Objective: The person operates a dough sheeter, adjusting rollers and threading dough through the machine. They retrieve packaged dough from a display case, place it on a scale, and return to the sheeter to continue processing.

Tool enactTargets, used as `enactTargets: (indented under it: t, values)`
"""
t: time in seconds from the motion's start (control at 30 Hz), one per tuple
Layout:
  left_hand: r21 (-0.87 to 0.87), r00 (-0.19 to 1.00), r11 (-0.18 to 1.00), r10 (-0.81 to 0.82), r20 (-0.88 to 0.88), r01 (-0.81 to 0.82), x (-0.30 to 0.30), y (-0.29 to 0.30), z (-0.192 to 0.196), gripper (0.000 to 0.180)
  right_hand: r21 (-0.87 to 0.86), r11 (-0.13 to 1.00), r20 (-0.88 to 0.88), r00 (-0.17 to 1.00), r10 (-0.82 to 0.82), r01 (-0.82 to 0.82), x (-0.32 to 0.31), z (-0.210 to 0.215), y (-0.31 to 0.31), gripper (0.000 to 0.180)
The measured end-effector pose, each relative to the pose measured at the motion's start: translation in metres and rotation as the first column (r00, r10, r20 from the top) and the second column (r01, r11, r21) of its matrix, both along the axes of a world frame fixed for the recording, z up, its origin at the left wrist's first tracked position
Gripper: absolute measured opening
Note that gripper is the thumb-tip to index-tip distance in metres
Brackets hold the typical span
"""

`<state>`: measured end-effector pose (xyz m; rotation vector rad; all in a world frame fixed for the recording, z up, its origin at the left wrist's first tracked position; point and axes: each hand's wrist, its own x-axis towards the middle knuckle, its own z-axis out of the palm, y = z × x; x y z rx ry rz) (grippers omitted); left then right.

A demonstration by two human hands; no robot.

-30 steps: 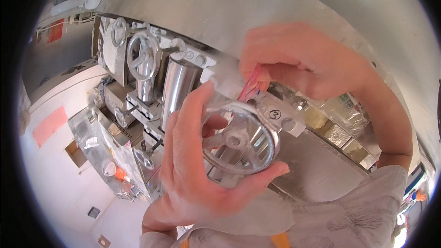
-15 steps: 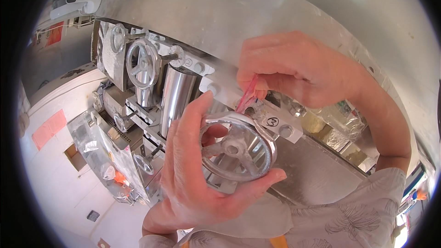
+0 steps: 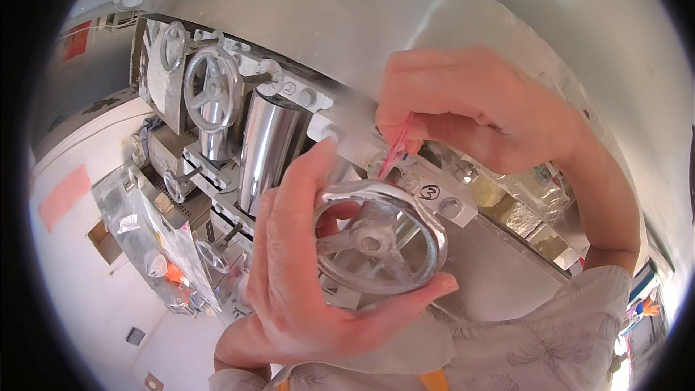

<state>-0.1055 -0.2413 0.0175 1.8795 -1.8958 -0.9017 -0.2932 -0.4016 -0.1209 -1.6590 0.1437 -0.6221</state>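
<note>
A silver three-spoked handwheel faces me on the metal machine. My left hand is curled round its left and lower rim, some fingertips reaching in between the spokes and the thumb along the bottom edge. Above and behind the wheel, my right hand is closed in a pinch on a thin pink stick. The stick slants down, its lower end near the shaft behind the wheel's top rim; whether it touches there I cannot tell. A white block with a round bolt head sits just right of it.
At the left are more handwheels and a shiny steel roller. A broad metal panel spans the top. Clear plastic covers lie at the right, and a pink sheet is at the far left.
The view has shifted slightly, so the machine sits a little further left and up. Both hands keep their holds; the pink stick stands slightly differently in the right hand.
</note>
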Motion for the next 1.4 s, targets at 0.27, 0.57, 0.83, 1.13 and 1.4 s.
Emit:
enactTargets:
  t: [0.27,0.57,0.83,1.13,1.4]
  values:
    - [0.029,0.996,0.999,0.040,-0.086,-0.037,0.0009,0.0006,-0.0038,0.132,0.002,1.000,0.061,0.998,-0.028,0.028,-0.0003,-0.0068,0.0011,0.024]
    - [-0.004,0.997,1.000,0.018,-0.077,-0.018,0.0011,0.0016,-0.0059,0.131,-0.038,0.999,0.019,0.999,-0.029,0.030,0.0002,-0.0052,0.0013,0.021]
    - [0.001,0.997,1.000,0.029,-0.073,-0.029,0.0019,0.0018,-0.0068,0.132,-0.002,0.997,0.035,0.997,-0.073,0.073,0.0019,-0.0071,0.0059,0.019]
    - [-0.014,0.997,1.000,0.027,-0.078,-0.028,0.0004,0.0031,-0.0068,0.132,-0.082,0.993,-0.029,0.996,-0.085,0.083,0.0007,-0.0017,0.0033,0.022]
    - [0.016,1.000,1.000,0.025,-0.010,-0.025,0.0002,0.0039,-0.0011,0.127,-0.053,0.998,-0.039,0.999,-0.029,0.027,-0.0023,-0.0024,0.0032,0.024]
